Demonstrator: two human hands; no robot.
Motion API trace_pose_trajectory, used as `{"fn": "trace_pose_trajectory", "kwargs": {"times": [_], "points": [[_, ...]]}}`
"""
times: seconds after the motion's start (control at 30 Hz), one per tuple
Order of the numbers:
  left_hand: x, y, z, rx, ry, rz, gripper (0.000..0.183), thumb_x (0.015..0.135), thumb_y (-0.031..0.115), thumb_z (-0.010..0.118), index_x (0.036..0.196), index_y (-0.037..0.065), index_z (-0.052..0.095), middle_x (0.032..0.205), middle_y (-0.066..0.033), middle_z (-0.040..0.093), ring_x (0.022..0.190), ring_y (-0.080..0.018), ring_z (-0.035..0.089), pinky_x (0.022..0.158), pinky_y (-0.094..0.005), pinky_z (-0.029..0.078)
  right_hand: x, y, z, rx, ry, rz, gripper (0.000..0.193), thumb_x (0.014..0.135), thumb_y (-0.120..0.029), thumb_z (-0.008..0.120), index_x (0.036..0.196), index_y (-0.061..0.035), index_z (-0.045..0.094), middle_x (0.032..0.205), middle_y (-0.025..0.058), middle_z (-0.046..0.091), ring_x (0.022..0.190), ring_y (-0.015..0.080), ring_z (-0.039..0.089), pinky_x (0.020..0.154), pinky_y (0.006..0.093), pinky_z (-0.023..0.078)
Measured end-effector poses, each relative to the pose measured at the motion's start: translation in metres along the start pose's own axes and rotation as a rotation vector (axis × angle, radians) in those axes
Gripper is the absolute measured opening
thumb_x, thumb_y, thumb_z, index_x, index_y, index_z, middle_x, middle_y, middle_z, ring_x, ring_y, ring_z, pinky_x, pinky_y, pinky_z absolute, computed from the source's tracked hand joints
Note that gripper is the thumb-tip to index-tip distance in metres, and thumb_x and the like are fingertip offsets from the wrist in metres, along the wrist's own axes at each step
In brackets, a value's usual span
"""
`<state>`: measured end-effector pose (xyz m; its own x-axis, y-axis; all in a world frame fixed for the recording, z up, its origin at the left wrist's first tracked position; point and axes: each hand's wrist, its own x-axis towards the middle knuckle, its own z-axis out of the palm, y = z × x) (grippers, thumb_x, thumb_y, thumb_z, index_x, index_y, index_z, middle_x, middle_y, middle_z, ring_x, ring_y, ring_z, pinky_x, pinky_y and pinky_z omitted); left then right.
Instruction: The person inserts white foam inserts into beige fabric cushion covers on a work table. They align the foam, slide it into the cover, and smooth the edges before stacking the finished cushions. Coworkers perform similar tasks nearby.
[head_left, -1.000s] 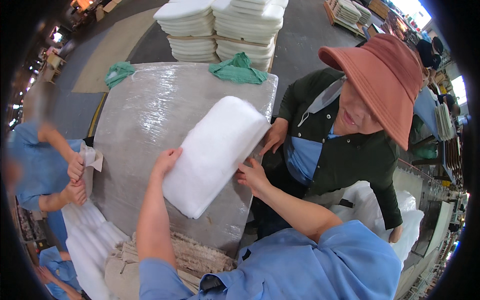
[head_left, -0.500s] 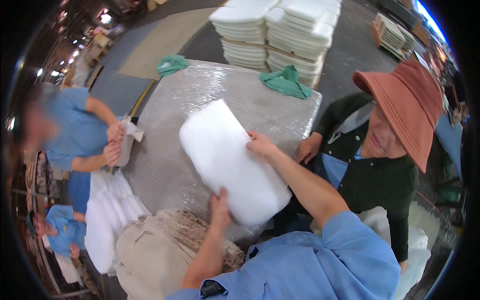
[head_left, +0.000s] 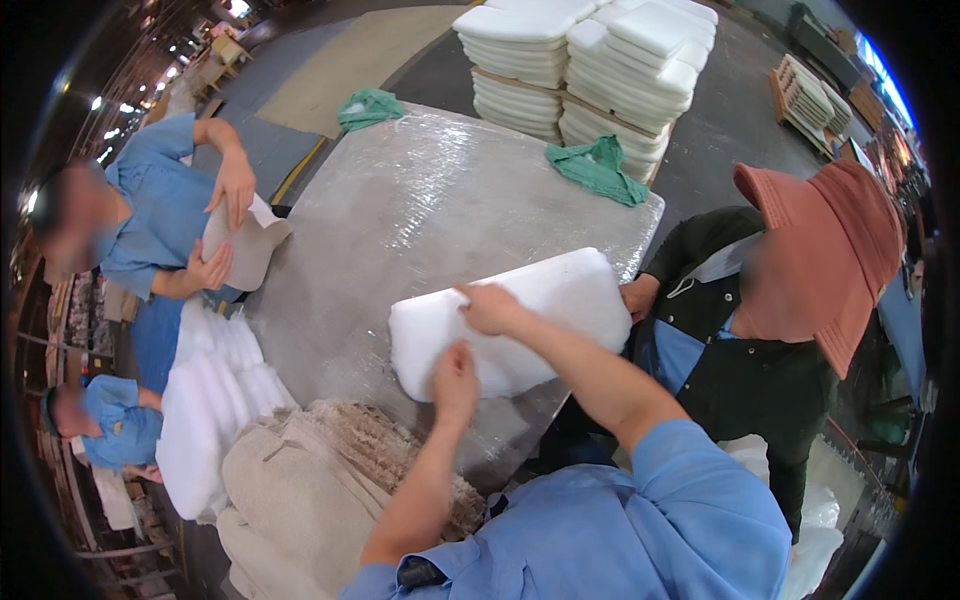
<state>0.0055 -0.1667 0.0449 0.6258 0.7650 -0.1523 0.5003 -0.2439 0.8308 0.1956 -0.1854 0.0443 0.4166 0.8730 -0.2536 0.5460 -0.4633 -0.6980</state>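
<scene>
A white foam cushion pad [head_left: 560, 325] with rounded corners lies slantwise on the plastic-wrapped table [head_left: 340, 260] in front of me. My right hand [head_left: 490, 308] is over the pad's left half, its fingers drawn together near the upper surface. Just nearer to me, my left hand [head_left: 456, 378] is at the pad's near left edge, with fingertips pressed together in a pinch. What either hand holds, if anything, is too small to make out. Beside the pad's right end rests a hand [head_left: 640, 296] of the co-worker in the brown-red hat.
Green cloths [head_left: 600, 170] lie at the table's far edge, before stacked white pads [head_left: 620, 60]. To the left, another person handles a beige-and-white piece [head_left: 235, 245]. White pads [head_left: 215, 400] and beige fabric pieces [head_left: 300, 480] are piled nearby on my left.
The white pad has turned from steeply slanted to nearly crosswise and moved right. Both hands have shifted to its left part, close together. The person on the left has changed their grip.
</scene>
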Motion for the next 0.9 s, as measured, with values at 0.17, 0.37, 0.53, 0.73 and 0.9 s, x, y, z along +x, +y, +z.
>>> {"fn": "trace_pose_trajectory", "kwargs": {"times": [0.17, 0.37, 0.53, 0.73, 0.9], "points": [[0.059, -0.003, -0.025, 0.815, -0.078, 0.262, 0.052, 0.105, 0.027, 0.062, 0.154, 0.01, 0.055, 0.165, -0.016, 0.047, 0.154, -0.0446, 0.037, 0.127, -0.0601, 0.025, -0.017, -0.019, 0.025, 0.077, -0.083, 0.165, 0.08, 0.098, -0.028, 0.066, 0.163, 0.0032, 0.033, 0.122, 0.0293, 0.073, 0.114, 0.0431, 0.072, 0.1, 0.0502, 0.057], [0.077, -0.003, -0.021, 0.842, -0.23, 0.201, 0.07, 0.107, 0.039, 0.058, 0.169, 0.017, 0.034, 0.179, -0.0094, 0.022, 0.164, -0.0433, 0.012, 0.132, -0.0622, 0.006, -0.04, 0.037, -0.009, 0.052, 0.117, 0.368, 0.079, 0.1, -0.032, 0.066, 0.163, 0.0023, 0.033, 0.126, 0.0289, 0.072, 0.118, 0.0433, 0.07, 0.1, 0.0517, 0.056], [0.071, -0.022, -0.032, 0.825, -0.132, 0.256, 0.071, 0.106, 0.041, 0.057, 0.169, 0.019, 0.034, 0.178, -0.0139, 0.023, 0.164, -0.0461, 0.013, 0.131, -0.0641, 0.006, -0.067, 0.06, -0.047, 0.033, 0.345, 0.388, 0.052, 0.101, -0.027, 0.066, 0.148, -0.0068, 0.058, 0.124, 0.0232, 0.074, 0.114, 0.0408, 0.071, 0.098, 0.0509, 0.056], [0.045, -0.015, -0.021, 0.857, -0.096, 0.308, 0.07, 0.106, 0.045, 0.058, 0.168, 0.019, 0.038, 0.177, -0.017, 0.022, 0.162, -0.05, 0.012, 0.129, -0.0691, 0.004, -0.037, 0.053, -0.045, -0.123, 0.366, 0.15, 0.022, 0.098, -0.017, 0.068, 0.116, -0.0143, 0.079, 0.125, 0.0144, 0.072, 0.118, 0.0319, 0.068, 0.097, 0.0467, 0.057], [0.028, -0.005, 0.003, 0.828, -0.196, 0.446, 0.072, 0.104, 0.047, 0.058, 0.168, 0.018, 0.038, 0.177, -0.0163, 0.022, 0.162, -0.0502, 0.011, 0.128, -0.0707, 0.005, 0.002, 0.054, -0.054, -0.411, 0.158, 0.061, 0.025, 0.093, -0.01, 0.066, 0.112, -0.0165, 0.081, 0.121, 0.0092, 0.076, 0.114, 0.0294, 0.07, 0.097, 0.0448, 0.057]]}}
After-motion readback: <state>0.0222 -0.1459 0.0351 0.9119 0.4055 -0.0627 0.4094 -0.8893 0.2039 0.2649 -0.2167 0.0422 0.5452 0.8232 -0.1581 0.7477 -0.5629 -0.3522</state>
